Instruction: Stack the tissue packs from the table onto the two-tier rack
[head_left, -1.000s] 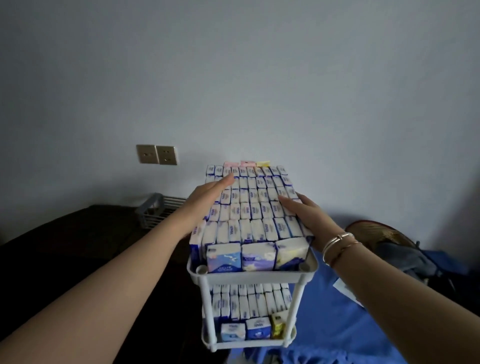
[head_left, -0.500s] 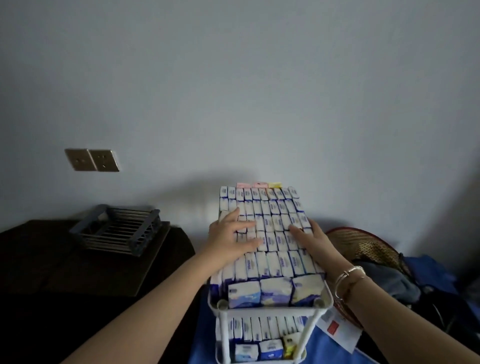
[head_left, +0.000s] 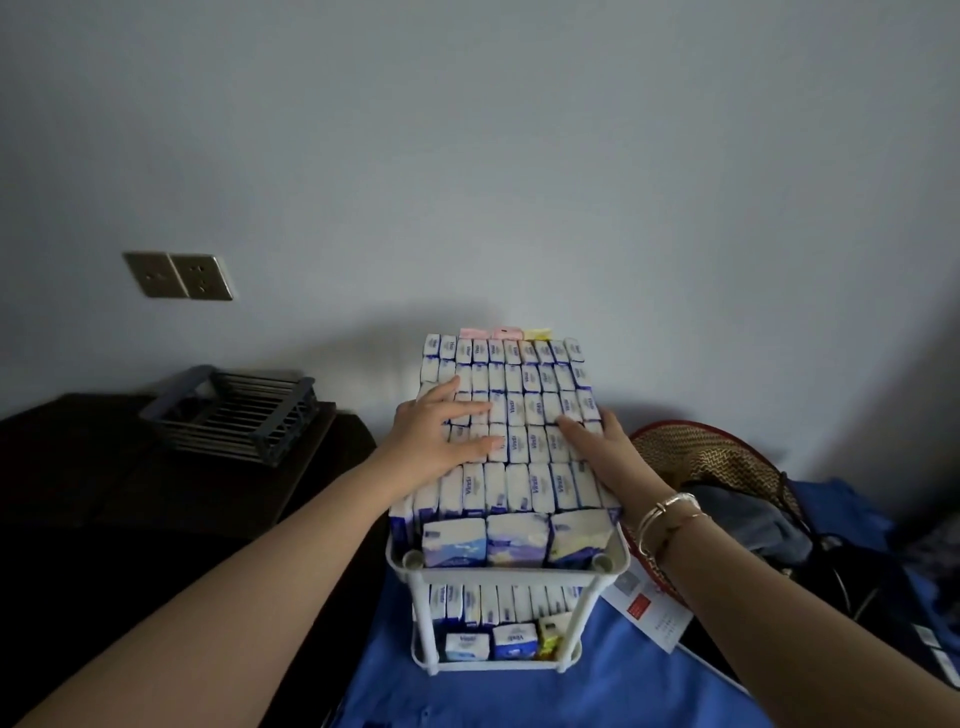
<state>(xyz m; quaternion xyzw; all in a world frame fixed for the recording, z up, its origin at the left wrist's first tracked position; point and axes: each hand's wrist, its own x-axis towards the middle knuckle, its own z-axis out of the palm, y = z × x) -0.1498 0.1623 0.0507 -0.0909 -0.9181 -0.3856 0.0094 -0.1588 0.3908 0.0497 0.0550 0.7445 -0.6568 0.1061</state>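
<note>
The tissue packs are packed upright in rows on the top tier of the white rack, with more on the lower tier. The left hand and right hand are laid flat, fingers straight, on the packs, gripping nothing.

The left hand now lies flat atop the tissue packs, toward nine o'clock, no longer at their edge.

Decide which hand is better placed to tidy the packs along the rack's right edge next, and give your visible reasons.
Right. The right hand already lies flat at the right edge of the top-tier tissue packs; the left hand rests on their left side.
</note>
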